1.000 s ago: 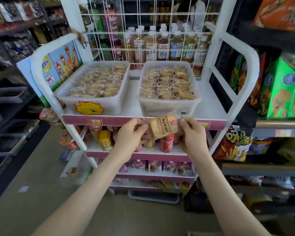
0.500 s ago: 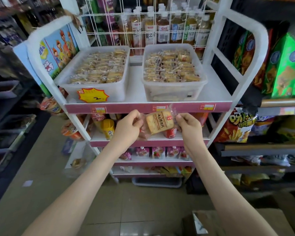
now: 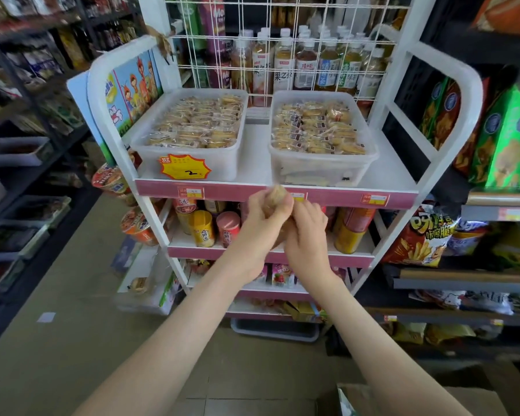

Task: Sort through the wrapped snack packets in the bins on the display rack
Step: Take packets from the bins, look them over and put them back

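The snack packet (image 3: 277, 194) is off the shelf and held in the air just in front of the top shelf's pink edge of the display rack (image 3: 336, 196), below and between the two bins. The left hand (image 3: 263, 219) has its fingers curled round the packet's upper part, and the right hand (image 3: 307, 235) is pressed close beside it, its fingers seemingly closed on the lower end, so the two hands are together and clamped on the one packet; motion blur hides exactly where each fingertip sits. Only a tan, blurred corner of the packet shows above the left hand's knuckles. Judging by the packets piled in the left bin (image 3: 222, 168) and the right bin (image 3: 321, 172), each is probably a small baked piece sealed in thin clear film: very light, with a slick, crinkly wrapper and a crumbly inside that would likely crack under a hard squeeze. A gentle hold across the flat faces, or a pinch on the sealed film ends beyond the biscuit, looks like the safest way to take one. The film could slip between dry fingers, so two contact points suit it better than one. The bins themselves are translucent plastic, both filled close to the rim, standing side by side but apart.
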